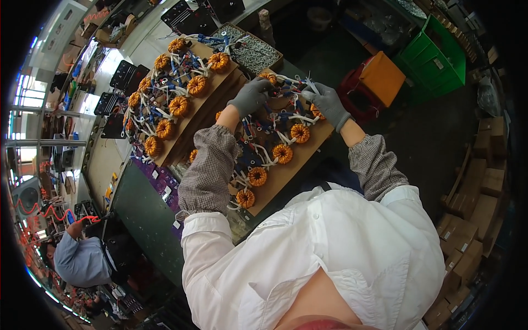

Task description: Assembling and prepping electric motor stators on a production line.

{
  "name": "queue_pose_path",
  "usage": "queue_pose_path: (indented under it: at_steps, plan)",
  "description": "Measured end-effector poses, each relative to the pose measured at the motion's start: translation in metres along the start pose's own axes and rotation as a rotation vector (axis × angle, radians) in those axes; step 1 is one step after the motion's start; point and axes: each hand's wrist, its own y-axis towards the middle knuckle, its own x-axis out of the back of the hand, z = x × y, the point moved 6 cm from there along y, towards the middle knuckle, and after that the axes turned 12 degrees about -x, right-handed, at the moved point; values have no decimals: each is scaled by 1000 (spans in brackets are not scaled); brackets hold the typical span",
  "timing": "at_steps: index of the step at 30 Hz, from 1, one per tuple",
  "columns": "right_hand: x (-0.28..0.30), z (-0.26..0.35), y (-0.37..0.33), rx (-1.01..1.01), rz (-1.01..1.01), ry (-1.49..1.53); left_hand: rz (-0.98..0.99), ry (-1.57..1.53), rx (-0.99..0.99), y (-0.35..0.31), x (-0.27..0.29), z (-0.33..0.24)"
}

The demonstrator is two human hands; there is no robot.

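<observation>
1. Left hand (250, 99), in a grey glove: its fingers bend at an orange-wound coil (268, 77) at the far end of the nearer board (281, 179). Whether they grasp it or only touch it, I cannot tell.

2. Right hand (328, 103), also gloved: its fingers are pinched together on thin pale strands (311, 85), above the board's right portion. A second coil (317, 112) shows just beside this hand, partly hidden by it.

3. Four more coils form a row along the board's near edge — the edge toward the wearer — with white leads (302, 118) and blue-sleeved terminals running between the hands and this row.

4. To the left, another board (208, 103) carries similar coils and leads; both boards sit over the dark green surface (144, 201).

5. A tray of small metal parts (254, 54) stands beyond the boards.

6. Further right: a flat orange panel (383, 78) against a red object, and a green crate (434, 60).

7. Lower left — well apart — a person in a pale blue top (82, 261).
</observation>
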Motion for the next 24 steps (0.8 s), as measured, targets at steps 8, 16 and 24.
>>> queue_pose_path:
  at_steps: [8,16,24]
  plan:
    - [-9,12,2,-165,-127,-54,-197,-869,301,-4,-21,1]
    - [-25,12,21,-60,-132,-184,-386,-583,264,-8,-25,0]
    - [-56,23,39,2,-98,-273,-481,-446,251,-9,-34,7]
